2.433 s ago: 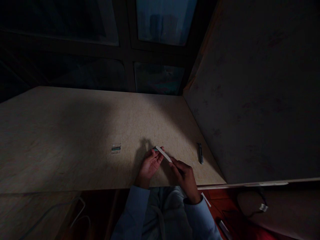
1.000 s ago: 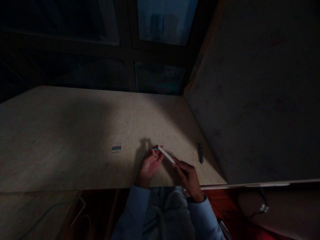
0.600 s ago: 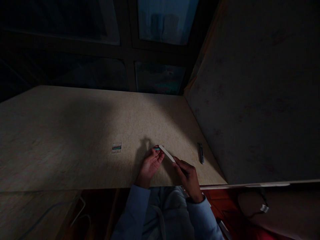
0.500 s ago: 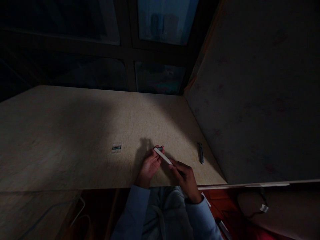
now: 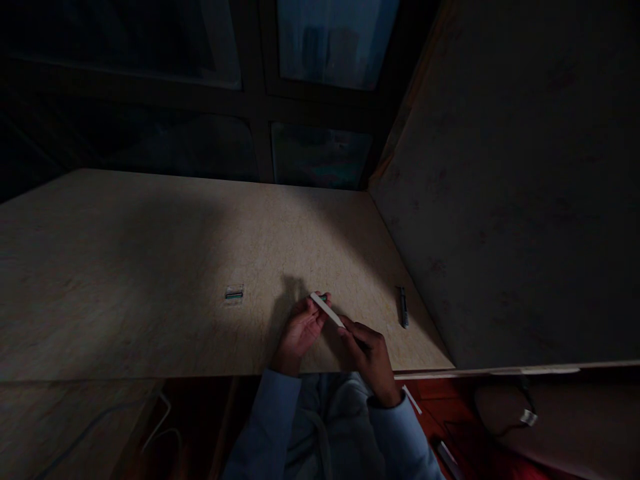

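While a dim patterned wall [image 5: 515, 200] rises along the right edge of a pale tabletop [image 5: 175, 327], the right hand [image 5: 370, 350] and the left hand [image 5: 301, 332] meet near its front edge; the right fingers are clamped on one end of a flat whitish stick [image 5: 328, 311]; a dark slim tool [image 5: 403, 309] lies to their right, a clear case [image 5: 234, 295] to their left, and the left fingers pinch a small greenish piece [image 5: 323, 298] by the stick's far tip, contact unclear

Dark window [image 5: 337, 47], faintly patterned wall [image 5: 515, 200], pale cable [image 5: 157, 427] lower left.
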### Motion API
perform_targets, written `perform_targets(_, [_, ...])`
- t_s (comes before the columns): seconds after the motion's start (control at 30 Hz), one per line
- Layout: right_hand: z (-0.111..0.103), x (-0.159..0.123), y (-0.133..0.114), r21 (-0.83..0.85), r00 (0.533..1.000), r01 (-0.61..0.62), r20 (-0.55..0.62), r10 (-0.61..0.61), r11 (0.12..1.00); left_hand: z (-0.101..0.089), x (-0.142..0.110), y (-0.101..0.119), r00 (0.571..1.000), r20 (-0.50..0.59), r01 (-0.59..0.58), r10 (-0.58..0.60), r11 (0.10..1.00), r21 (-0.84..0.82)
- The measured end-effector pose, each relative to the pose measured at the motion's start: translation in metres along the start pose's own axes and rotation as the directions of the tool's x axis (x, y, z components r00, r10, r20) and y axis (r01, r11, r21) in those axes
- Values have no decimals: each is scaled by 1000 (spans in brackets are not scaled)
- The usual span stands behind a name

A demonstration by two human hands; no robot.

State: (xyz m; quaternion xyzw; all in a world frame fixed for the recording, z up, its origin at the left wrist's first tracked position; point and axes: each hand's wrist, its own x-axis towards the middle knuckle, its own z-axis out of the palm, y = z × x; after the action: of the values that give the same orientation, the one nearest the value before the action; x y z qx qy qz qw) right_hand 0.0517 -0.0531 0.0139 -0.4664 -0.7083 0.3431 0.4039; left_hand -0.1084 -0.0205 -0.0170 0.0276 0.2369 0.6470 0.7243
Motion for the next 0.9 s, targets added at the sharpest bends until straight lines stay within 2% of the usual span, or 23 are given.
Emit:
perform_targets(0.1, [1,0,-1,8,1000,-4,11,4,1000,1,-1,0,1000,-4,0,0,1000,-4])
perform_targets(0.27, [1,0,0,-9,996,-47,-76,46,999,-2,0,-1,999,26,25,-26,999,24])
perform_targets(0.47, [2,-1,-1,-12,1000,-10,7,10,1000,-7,2,-2,1000,14,3,-3,1000,26])
perform_targets(0.7, [-1,0,8,-26,986,-71,-152,66,997,-5,2,-1,998,63,22,-24,999,36])
perform_targets(0.9, [-3,0,2,11,999,-35,-32,35,999,0,0,0,1000,15,14,-14,1000,10])
